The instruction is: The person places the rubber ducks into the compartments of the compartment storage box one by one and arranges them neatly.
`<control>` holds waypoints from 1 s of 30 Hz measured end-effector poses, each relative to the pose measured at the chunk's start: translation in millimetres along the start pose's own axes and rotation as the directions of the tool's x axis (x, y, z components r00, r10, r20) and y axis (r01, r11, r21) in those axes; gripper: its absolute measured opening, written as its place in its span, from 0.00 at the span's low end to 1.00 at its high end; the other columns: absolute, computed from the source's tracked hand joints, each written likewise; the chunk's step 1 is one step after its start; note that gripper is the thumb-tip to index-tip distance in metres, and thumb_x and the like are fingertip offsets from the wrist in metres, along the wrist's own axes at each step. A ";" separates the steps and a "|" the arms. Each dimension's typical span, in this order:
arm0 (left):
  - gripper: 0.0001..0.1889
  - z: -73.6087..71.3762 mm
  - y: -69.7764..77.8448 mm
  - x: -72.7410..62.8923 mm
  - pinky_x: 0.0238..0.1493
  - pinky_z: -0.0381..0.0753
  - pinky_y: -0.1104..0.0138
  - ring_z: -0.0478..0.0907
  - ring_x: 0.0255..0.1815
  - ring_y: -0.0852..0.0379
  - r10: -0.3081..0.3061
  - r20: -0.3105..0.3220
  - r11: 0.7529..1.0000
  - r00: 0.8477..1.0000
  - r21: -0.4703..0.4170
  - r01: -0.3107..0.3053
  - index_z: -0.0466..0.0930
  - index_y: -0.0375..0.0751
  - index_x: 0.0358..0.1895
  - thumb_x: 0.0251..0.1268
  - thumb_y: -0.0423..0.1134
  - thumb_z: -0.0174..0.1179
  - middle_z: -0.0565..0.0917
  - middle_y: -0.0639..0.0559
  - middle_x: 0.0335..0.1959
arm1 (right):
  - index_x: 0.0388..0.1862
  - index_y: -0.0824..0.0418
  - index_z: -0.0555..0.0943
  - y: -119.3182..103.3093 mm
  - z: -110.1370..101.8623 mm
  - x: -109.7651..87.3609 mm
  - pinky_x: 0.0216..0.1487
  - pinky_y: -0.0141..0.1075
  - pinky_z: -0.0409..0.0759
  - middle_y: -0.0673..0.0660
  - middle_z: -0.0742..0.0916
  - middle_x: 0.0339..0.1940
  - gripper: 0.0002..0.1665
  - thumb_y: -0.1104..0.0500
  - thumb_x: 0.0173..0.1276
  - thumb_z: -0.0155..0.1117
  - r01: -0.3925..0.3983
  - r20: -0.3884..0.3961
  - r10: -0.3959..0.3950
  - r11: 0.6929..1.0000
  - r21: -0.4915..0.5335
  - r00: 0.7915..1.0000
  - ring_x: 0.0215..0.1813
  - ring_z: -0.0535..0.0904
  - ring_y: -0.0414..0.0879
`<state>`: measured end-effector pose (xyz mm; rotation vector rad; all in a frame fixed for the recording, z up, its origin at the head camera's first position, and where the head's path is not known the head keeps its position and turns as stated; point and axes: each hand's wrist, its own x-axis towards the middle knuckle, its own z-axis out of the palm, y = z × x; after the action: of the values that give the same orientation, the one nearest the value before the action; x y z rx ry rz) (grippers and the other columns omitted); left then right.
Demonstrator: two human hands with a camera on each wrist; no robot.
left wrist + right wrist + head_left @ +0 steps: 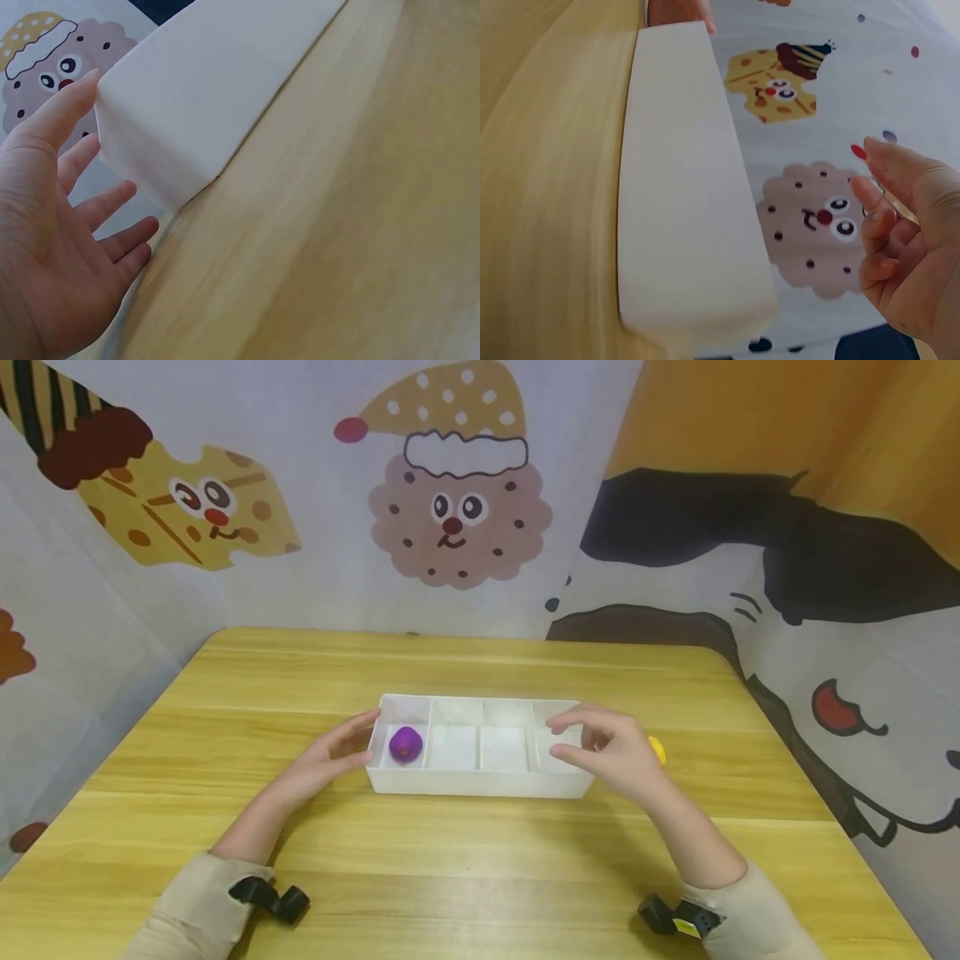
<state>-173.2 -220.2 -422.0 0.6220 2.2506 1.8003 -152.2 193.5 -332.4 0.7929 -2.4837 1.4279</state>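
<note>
A long white box (480, 782) with several compartments lies crosswise on the table. In its leftmost compartment sits a round purple ball-like lump (406, 744), slightly uneven on top. My left hand (318, 766) is at the box's left end, with thumb and fingertips right at its edges; the left wrist view shows the fingers spread and fairly straight. Over the rightmost compartment hovers my right hand (607, 747), thumb and index finger apart with nothing between them. In the right wrist view its other fingers are loosely bent, away from the box wall.
A small yellow object (657, 749) shows partly behind the right hand, on the table to the right of the box. The wooden table (450, 877) ends at a cloth backdrop (300, 602) with cartoon prints. Each wrist carries a black device (270, 897).
</note>
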 end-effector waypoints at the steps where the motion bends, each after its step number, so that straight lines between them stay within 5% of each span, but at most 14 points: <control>1: 0.32 0.1 0.1 0.2 0.63 0.57 0.38 0.56 0.69 0.33 0.002 0.003 1.000 1.000 -0.004 -0.002 0.54 0.44 0.75 0.70 0.35 0.54 0.58 0.35 0.72 | 0.43 0.58 0.86 2.2 -2.9 -2.8 0.17 0.33 0.66 0.52 0.85 0.38 0.15 0.67 0.55 0.74 0.002 -0.005 -0.002 1.000 0.004 1.000 0.20 0.67 0.43; 7: 0.32 0.7 0.8 0.9 0.64 0.57 0.38 0.56 0.69 0.34 0.005 0.003 1.000 1.000 0.003 -0.005 0.54 0.44 0.75 0.70 0.36 0.55 0.58 0.36 0.72 | 0.45 0.60 0.85 11.1 -20.0 -18.9 0.11 0.34 0.67 0.53 0.84 0.41 0.17 0.68 0.55 0.73 -0.034 -0.015 0.034 0.999 0.005 0.999 0.14 0.66 0.42; 14: 0.33 0.8 -0.6 2.2 0.64 0.57 0.39 0.57 0.69 0.35 0.009 0.002 1.000 1.000 0.008 -0.010 0.55 0.44 0.75 0.69 0.35 0.55 0.59 0.36 0.72 | 0.45 0.64 0.85 26.2 -36.0 -33.8 0.17 0.33 0.69 0.53 0.85 0.40 0.19 0.71 0.52 0.74 -0.015 -0.042 0.014 0.999 -0.031 0.999 0.21 0.69 0.42; 30: 0.32 0.0 -1.6 1.3 0.64 0.57 0.39 0.58 0.69 0.35 0.006 -0.007 1.000 1.000 0.020 -0.006 0.55 0.46 0.75 0.70 0.36 0.55 0.59 0.37 0.72 | 0.48 0.61 0.84 57.6 -64.9 -59.7 0.17 0.32 0.68 0.55 0.83 0.43 0.21 0.61 0.55 0.76 -0.188 -0.039 0.184 0.959 -0.210 0.982 0.24 0.70 0.43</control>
<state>-174.7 -220.0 -423.4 0.6273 2.2760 1.7875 -139.3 292.8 -365.0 0.5139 -2.6982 1.1856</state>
